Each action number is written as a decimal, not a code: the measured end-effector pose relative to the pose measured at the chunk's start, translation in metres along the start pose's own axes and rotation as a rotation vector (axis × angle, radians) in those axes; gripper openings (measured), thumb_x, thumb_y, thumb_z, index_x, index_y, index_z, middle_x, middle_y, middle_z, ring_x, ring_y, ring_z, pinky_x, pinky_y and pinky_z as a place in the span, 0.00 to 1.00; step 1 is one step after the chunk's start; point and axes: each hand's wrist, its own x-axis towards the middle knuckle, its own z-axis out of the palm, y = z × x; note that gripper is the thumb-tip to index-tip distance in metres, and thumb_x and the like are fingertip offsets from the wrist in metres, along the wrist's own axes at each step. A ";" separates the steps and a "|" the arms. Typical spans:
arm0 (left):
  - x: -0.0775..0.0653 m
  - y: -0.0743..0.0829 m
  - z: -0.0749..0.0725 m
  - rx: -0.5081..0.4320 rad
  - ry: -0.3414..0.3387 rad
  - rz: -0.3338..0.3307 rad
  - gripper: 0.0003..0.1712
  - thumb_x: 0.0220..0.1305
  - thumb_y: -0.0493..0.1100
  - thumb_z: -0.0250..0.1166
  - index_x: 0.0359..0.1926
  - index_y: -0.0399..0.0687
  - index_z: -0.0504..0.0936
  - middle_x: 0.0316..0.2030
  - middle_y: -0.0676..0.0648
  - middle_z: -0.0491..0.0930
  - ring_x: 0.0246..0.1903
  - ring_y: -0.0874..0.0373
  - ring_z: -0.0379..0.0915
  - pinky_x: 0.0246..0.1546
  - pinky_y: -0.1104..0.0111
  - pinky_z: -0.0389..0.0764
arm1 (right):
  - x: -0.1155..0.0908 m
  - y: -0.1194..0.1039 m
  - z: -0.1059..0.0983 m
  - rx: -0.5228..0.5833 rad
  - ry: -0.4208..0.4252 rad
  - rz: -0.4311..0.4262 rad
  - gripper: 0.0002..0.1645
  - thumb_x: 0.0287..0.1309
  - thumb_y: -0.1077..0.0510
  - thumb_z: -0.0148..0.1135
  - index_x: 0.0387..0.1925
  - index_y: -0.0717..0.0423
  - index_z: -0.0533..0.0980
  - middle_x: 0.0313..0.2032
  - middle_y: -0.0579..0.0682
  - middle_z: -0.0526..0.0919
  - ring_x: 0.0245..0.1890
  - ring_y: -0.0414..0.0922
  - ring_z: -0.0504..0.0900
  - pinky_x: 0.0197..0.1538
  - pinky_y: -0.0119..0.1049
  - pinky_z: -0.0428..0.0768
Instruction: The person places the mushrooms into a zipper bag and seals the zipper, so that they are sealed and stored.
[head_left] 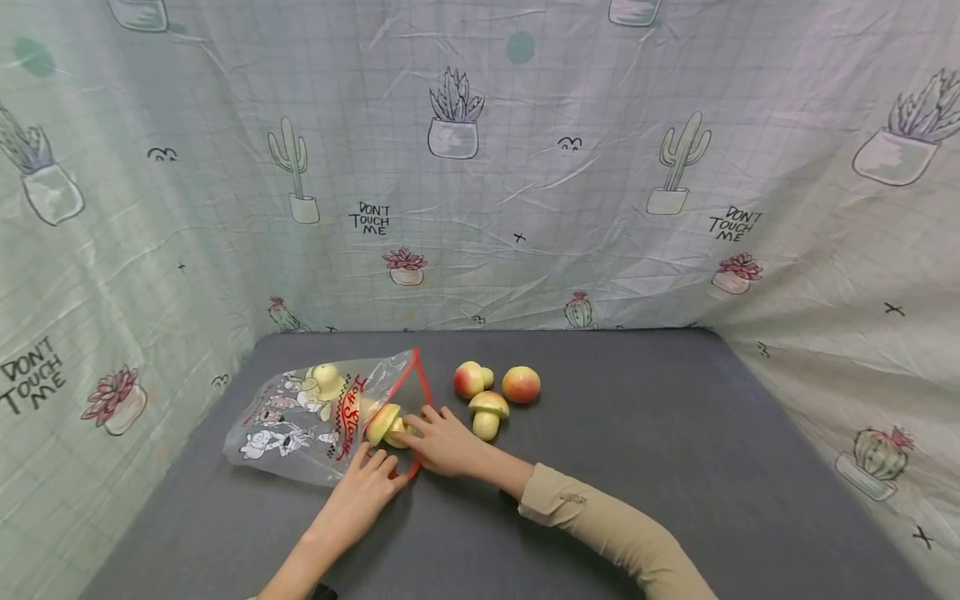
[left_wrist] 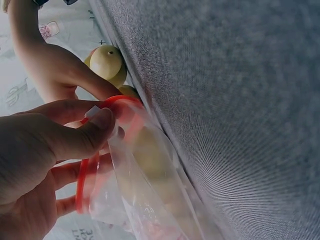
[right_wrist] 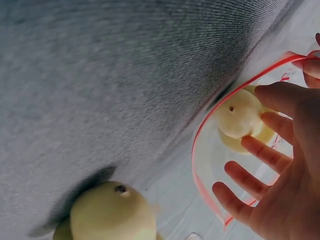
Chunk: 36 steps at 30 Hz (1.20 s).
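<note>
A clear zip bag (head_left: 300, 462) with a red-edged mouth and "Toy Story" print lies on its side on the dark table. My left hand (head_left: 367, 487) pinches the red rim (left_wrist: 82, 185) between thumb and fingers, beside a white zip slider (left_wrist: 92, 112). At the mouth, inside the rim, sits a yellow toy mushroom (right_wrist: 239, 114), stem facing out. My right hand (head_left: 448, 443) reaches into the opening, its fairly straight fingers (right_wrist: 270, 152) touching that mushroom. Deeper in the bag another pale yellow mushroom (head_left: 327, 381) shows through the plastic.
Right of the bag lie a red-and-yellow mushroom (head_left: 469, 380), a yellow mushroom (head_left: 487, 421) with its stem toward me, and a round red-and-yellow piece (head_left: 521, 385). A printed cloth (head_left: 480, 275) hangs behind the grey table (head_left: 645, 433) and along its sides.
</note>
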 end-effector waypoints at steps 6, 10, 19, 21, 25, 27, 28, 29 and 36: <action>0.000 0.000 0.000 0.015 0.014 0.018 0.06 0.43 0.39 0.61 0.25 0.56 0.81 0.26 0.51 0.72 0.35 0.54 0.70 0.50 0.55 0.69 | 0.007 -0.005 0.005 -0.034 0.004 -0.001 0.30 0.53 0.45 0.54 0.59 0.35 0.64 0.52 0.43 0.69 0.41 0.42 0.69 0.35 0.33 0.68; 0.000 -0.001 0.000 0.014 0.022 0.027 0.07 0.43 0.40 0.61 0.26 0.56 0.81 0.26 0.51 0.74 0.37 0.54 0.71 0.51 0.55 0.68 | 0.012 -0.005 0.007 -0.053 -0.023 0.016 0.29 0.55 0.45 0.52 0.61 0.33 0.62 0.53 0.42 0.68 0.43 0.42 0.69 0.38 0.35 0.72; -0.001 -0.005 -0.002 -0.013 -0.009 0.006 0.09 0.42 0.38 0.62 0.27 0.56 0.82 0.26 0.51 0.74 0.38 0.54 0.72 0.54 0.54 0.67 | 0.018 -0.005 0.009 -0.093 -0.066 0.032 0.37 0.50 0.36 0.55 0.63 0.33 0.58 0.58 0.42 0.65 0.47 0.43 0.68 0.42 0.37 0.74; -0.001 -0.006 -0.002 -0.008 -0.009 0.010 0.08 0.41 0.38 0.62 0.26 0.55 0.82 0.25 0.51 0.73 0.37 0.54 0.71 0.54 0.54 0.67 | 0.019 -0.004 0.010 -0.107 -0.089 0.042 0.41 0.47 0.33 0.56 0.63 0.34 0.56 0.59 0.41 0.64 0.49 0.43 0.68 0.44 0.37 0.74; -0.002 -0.008 -0.002 0.002 0.008 0.025 0.08 0.40 0.38 0.63 0.25 0.55 0.81 0.25 0.51 0.73 0.36 0.54 0.71 0.54 0.55 0.67 | 0.021 -0.004 0.011 -0.136 -0.113 0.045 0.44 0.43 0.31 0.56 0.63 0.36 0.57 0.59 0.40 0.64 0.50 0.43 0.68 0.45 0.37 0.74; -0.002 -0.008 -0.001 0.001 0.009 0.023 0.08 0.39 0.38 0.63 0.25 0.55 0.81 0.25 0.51 0.73 0.36 0.54 0.71 0.54 0.54 0.67 | 0.020 -0.005 0.010 -0.147 -0.112 0.035 0.43 0.44 0.31 0.56 0.62 0.38 0.58 0.60 0.40 0.64 0.51 0.43 0.69 0.45 0.36 0.74; -0.002 -0.008 -0.001 -0.003 0.005 0.016 0.09 0.39 0.37 0.64 0.26 0.55 0.81 0.25 0.51 0.73 0.36 0.54 0.71 0.54 0.54 0.67 | 0.020 -0.005 0.009 -0.151 -0.112 0.029 0.42 0.44 0.32 0.56 0.61 0.39 0.59 0.60 0.41 0.64 0.51 0.43 0.69 0.45 0.36 0.74; -0.003 -0.008 -0.001 -0.007 0.002 0.008 0.09 0.38 0.37 0.65 0.25 0.54 0.81 0.25 0.51 0.73 0.36 0.54 0.71 0.54 0.53 0.67 | 0.020 -0.006 0.008 -0.156 -0.112 0.025 0.41 0.45 0.32 0.56 0.60 0.39 0.59 0.60 0.41 0.64 0.51 0.43 0.69 0.45 0.36 0.74; -0.005 -0.009 0.000 -0.013 -0.006 -0.022 0.12 0.35 0.35 0.67 0.25 0.54 0.80 0.25 0.51 0.72 0.34 0.54 0.69 0.53 0.52 0.68 | 0.021 -0.008 0.008 -0.199 -0.068 -0.020 0.36 0.47 0.36 0.57 0.58 0.40 0.63 0.56 0.39 0.66 0.49 0.41 0.69 0.41 0.33 0.71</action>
